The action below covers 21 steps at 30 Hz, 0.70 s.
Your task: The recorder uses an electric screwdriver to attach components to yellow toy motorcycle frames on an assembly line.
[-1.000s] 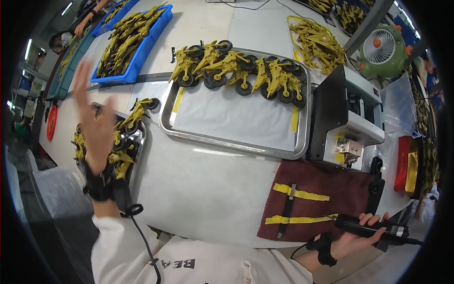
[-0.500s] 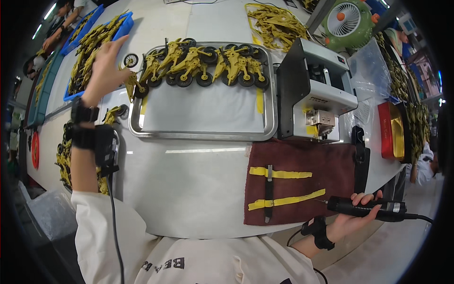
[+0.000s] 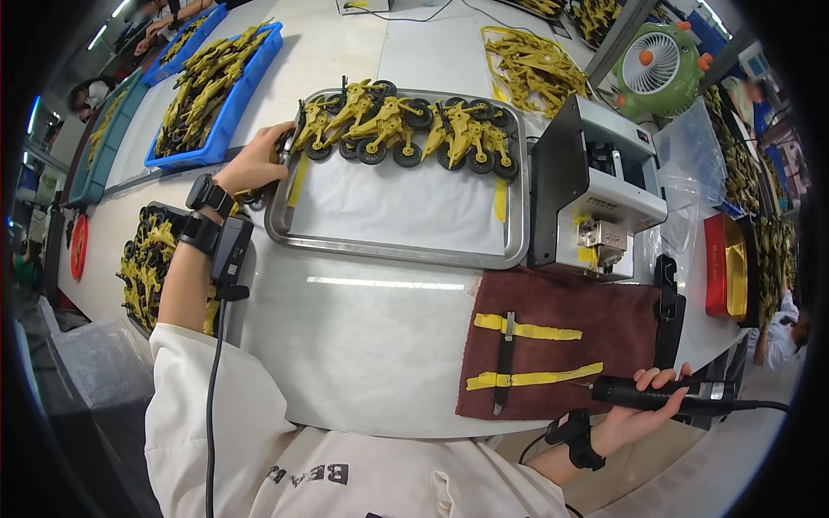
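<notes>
At the tray's left rim my left hand (image 3: 252,164) has its fingers closed round a toy motorcycle (image 3: 281,145), mostly hidden; only dark bits show. Beside it on the metal tray (image 3: 389,250) stands a row of yellow toy motorcycles (image 3: 380,129) with black wheels, along the far side on white paper. Another yellow piece with a black wheel (image 3: 252,198) lies just below my left wrist, partly covered. At the lower right my right hand (image 3: 643,410) is wrapped round a black corded electric screwdriver (image 3: 617,393), its thin bit pointing left over the maroon cloth (image 3: 561,298).
A grey-white machine (image 3: 604,173) stands right of the tray. Yellow strips and a dark bar (image 3: 504,363) lie on the cloth. A blue bin (image 3: 216,147) of yellow parts, a second tray of motorcycles (image 3: 147,268), a green fan (image 3: 656,73) and a red box (image 3: 721,263) surround the table.
My left hand has come right and down to the tray's left edge, its fingers drawing together. The whole view has shifted slightly. My right hand keeps its grip on the screwdriver.
</notes>
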Each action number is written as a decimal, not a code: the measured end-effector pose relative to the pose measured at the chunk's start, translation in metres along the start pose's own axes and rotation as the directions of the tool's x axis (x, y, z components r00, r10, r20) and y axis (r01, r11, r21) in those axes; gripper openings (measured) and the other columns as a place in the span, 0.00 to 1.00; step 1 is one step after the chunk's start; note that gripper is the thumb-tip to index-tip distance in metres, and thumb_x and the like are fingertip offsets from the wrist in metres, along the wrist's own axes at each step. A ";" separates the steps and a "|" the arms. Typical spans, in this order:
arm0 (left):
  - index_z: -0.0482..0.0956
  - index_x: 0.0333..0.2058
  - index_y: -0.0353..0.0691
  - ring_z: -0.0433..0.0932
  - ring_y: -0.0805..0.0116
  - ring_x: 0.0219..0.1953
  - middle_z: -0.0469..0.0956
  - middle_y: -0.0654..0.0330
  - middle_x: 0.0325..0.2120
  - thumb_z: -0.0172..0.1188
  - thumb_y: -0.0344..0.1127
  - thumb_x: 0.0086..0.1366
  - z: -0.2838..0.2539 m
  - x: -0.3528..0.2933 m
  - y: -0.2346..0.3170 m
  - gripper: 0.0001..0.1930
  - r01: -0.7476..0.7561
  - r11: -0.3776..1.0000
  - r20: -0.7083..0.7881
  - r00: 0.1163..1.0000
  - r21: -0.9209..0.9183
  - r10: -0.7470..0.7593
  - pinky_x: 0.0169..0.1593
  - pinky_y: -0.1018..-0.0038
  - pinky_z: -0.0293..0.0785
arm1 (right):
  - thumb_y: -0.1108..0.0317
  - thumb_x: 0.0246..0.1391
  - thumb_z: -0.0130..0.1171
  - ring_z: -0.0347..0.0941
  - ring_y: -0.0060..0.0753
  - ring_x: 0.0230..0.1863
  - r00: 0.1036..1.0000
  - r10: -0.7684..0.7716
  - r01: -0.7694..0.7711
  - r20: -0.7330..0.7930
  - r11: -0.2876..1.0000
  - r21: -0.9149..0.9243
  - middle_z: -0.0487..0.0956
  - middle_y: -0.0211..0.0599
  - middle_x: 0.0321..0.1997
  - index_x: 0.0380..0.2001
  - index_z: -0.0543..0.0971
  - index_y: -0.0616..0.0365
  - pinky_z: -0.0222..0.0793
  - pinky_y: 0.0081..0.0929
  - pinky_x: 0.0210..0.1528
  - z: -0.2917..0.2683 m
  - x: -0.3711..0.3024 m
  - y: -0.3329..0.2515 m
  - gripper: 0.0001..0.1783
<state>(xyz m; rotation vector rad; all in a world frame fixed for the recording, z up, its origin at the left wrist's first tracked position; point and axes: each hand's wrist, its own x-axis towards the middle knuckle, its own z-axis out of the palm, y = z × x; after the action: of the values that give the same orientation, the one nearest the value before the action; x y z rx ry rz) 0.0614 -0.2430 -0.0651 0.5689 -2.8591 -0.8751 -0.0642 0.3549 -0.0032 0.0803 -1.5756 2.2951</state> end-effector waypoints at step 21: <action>0.69 0.47 0.35 0.69 0.56 0.39 0.67 0.52 0.36 0.63 0.50 0.50 0.203 -0.062 0.349 0.30 -0.424 0.902 0.168 0.898 0.084 0.406 0.40 0.66 0.63 | 0.49 0.59 0.46 0.62 0.28 0.19 0.975 -0.072 0.031 0.209 0.981 0.191 0.67 0.33 0.23 0.53 0.60 0.62 0.59 0.30 0.28 0.019 -0.002 -0.014 0.29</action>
<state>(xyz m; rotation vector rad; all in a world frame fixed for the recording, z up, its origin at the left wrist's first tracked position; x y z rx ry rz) -0.0339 0.1530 -0.0384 -0.1133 -3.0005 -0.7000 -0.0608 0.3415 0.0165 0.4255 -1.4303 2.4555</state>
